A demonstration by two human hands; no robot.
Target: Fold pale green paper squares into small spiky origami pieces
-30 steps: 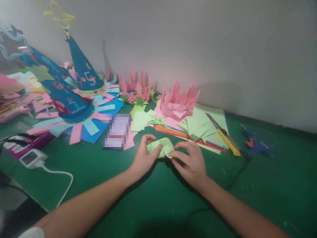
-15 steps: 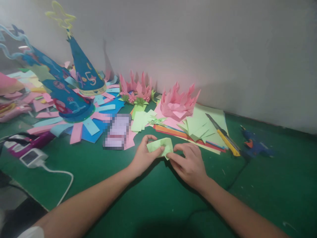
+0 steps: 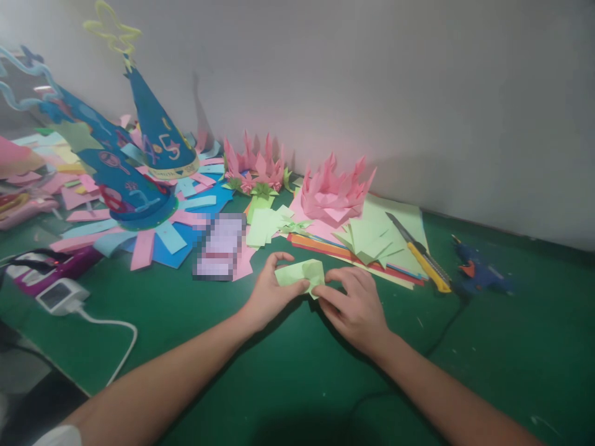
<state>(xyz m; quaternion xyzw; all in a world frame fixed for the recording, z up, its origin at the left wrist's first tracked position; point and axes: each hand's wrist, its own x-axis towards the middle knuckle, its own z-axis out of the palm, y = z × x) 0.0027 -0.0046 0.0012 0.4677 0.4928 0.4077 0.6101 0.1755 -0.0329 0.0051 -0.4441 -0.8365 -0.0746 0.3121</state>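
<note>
A small piece of light green paper (image 3: 297, 273), partly folded, is held between my two hands over the green table. My left hand (image 3: 274, 286) grips its left side, thumb pressed on the front and fingers behind. At the lower right corner, my right hand (image 3: 356, 300) pinches the paper between thumb and fingers. Some of the fingertips are hidden behind the sheet. Just beyond lie light green paper pieces (image 3: 263, 227) and a phone with a blurred screen (image 3: 219, 246).
Two pink folded-paper crowns (image 3: 333, 192) (image 3: 255, 162) stand near the wall. A yellow box cutter (image 3: 425, 263) lies on stacked coloured paper, with a blue glue gun (image 3: 481, 269) to its right. Blue cone hats (image 3: 160, 127) and a white cable (image 3: 132, 328) occupy the left.
My left thumb has shifted slightly along the paper, and the creases at its right part look a little different. Both hands stay in about the same place.
</note>
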